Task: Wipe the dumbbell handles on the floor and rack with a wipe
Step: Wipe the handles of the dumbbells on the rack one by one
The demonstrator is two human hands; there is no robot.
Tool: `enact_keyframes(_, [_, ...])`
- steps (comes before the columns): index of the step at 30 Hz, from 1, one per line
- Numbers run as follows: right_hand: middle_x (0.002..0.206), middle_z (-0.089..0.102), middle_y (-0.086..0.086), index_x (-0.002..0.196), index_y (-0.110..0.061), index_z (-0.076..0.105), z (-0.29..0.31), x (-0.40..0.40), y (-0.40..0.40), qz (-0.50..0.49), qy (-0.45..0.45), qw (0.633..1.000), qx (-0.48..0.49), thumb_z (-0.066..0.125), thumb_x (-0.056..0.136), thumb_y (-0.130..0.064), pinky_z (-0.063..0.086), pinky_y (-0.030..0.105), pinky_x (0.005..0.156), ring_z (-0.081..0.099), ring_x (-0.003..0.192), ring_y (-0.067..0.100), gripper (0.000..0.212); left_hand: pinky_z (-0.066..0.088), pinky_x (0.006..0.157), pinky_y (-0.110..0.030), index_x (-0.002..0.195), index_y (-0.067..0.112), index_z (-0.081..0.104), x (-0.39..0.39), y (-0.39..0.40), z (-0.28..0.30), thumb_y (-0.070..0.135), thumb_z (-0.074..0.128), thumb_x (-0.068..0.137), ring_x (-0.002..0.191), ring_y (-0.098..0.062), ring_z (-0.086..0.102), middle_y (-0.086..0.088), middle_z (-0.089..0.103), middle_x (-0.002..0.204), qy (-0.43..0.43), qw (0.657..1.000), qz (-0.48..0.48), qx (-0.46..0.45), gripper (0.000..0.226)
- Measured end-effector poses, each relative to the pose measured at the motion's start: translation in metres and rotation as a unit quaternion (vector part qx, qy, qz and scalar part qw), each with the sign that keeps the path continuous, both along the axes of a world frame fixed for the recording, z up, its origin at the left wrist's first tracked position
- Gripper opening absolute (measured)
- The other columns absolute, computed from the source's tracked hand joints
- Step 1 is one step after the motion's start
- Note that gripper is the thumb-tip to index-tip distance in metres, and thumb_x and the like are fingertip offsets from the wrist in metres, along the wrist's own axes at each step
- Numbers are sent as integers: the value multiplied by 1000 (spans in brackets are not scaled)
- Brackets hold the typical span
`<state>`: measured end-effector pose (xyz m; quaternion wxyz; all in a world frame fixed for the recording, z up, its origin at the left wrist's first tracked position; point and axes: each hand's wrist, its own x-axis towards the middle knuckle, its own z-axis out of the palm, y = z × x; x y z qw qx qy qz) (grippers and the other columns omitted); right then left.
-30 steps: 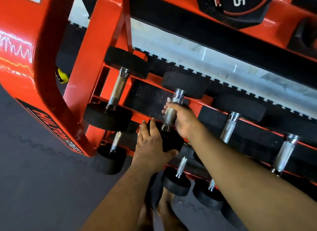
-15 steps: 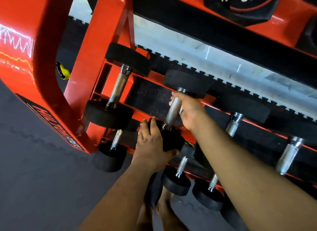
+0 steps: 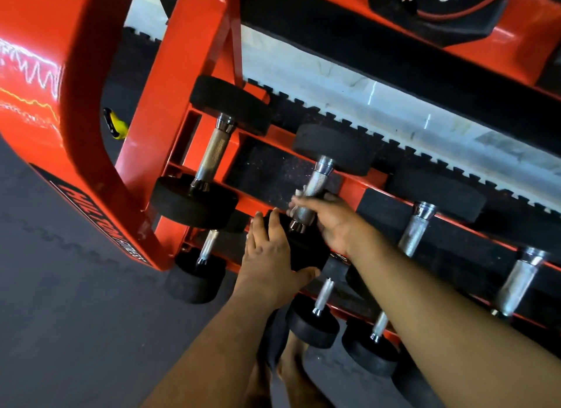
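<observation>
A dumbbell with a knurled chrome handle [image 3: 315, 189] and black round heads lies on the middle shelf of the orange rack [image 3: 170, 152]. My right hand [image 3: 331, 222] is wrapped around the lower part of that handle; a bit of white wipe [image 3: 299, 192] shows at my fingertips. My left hand [image 3: 270, 256] lies flat on the near black head [image 3: 306, 250] of the same dumbbell, fingers together. Another dumbbell [image 3: 212, 155] sits to the left on the same shelf, and more handles [image 3: 416, 228] follow on the right.
Smaller dumbbells [image 3: 321, 298] line the bottom shelf just above the dark rubber floor [image 3: 76, 316]. A weight plate [image 3: 440, 1] rests on the top shelf. A yellow object [image 3: 117, 127] lies behind the rack's left leg. My bare feet [image 3: 288, 377] stand below my arms.
My right hand slid up the chrome handle toward the far head, then back down to its lower part. My left hand stayed on the near head.
</observation>
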<state>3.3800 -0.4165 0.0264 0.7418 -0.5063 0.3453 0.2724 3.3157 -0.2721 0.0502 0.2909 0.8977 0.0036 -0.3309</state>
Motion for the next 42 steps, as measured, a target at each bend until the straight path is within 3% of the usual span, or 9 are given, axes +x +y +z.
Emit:
enact_keyframes(5, [91,72,2,104,-19,66,4,25,-7,-85,-23,996,-26,72,91,-29,57,33,76,70,83,16,17,1,127,-43,158,25,-16,-1,0,0,61,79,74,155,-29,-16,-13,-16,168,-9,1000,6,-4,131])
enact_keyframes(15, [86,71,13,92,-9,67,-1,-57,-12,187,-97,908,-361,58,99,-20,52,43,72,68,86,35,16,4,127,-42,159,24,-11,-2,-1,3,58,82,71,156,-28,-10,-11,-12,168,-9,999,27,-17,132])
enact_keyframes(18, [101,74,9,115,-11,70,25,-52,-12,261,-323,737,-533,62,95,-5,47,25,65,67,91,24,23,4,128,-43,159,24,-11,-2,-1,1,60,82,71,156,-27,-12,-11,-13,168,-7,1000,23,-12,133])
enact_keyframes(20, [130,68,9,130,-8,65,28,-35,-16,308,-475,601,-564,58,94,1,51,29,99,62,120,20,38,4,128,-45,159,25,-12,-1,-1,0,61,81,70,156,-27,-14,-12,-12,168,-6,1000,17,-10,133])
enact_keyframes(24, [149,53,4,139,-16,58,4,-10,-27,580,-493,369,-534,30,93,-14,19,55,123,41,145,24,54,5,128,-47,159,21,-10,-1,-1,0,63,80,71,156,-26,-15,-13,-9,168,-11,1000,9,-9,133])
enact_keyframes(27, [150,52,2,140,-19,57,0,-17,-41,650,-488,304,-497,46,89,-15,16,58,122,32,149,23,52,6,128,-47,159,22,-9,-1,0,-1,64,79,71,156,-26,-14,-13,-8,168,-16,1000,8,-9,132])
enact_keyframes(32, [150,51,7,135,-13,62,4,-48,-62,588,-509,366,-510,58,81,-5,26,50,121,38,146,24,55,5,128,-46,159,24,-13,-2,0,3,61,81,72,156,-29,-13,-13,-14,168,-2,1000,14,-14,133])
enact_keyframes(38, [119,71,-11,129,-21,68,2,-57,-46,120,-192,889,-397,54,97,-3,51,26,98,66,112,10,40,1,127,-42,159,23,-15,-1,0,2,62,79,73,155,-26,-16,-11,-16,168,-10,1000,13,-11,134])
enact_keyframes(42, [104,70,12,102,-12,68,0,-23,-6,-191,-2,973,-131,55,98,-1,51,42,93,65,99,29,18,3,128,-44,159,23,-13,-1,0,3,61,80,72,156,-27,-13,-13,-13,168,-9,1000,14,-8,133])
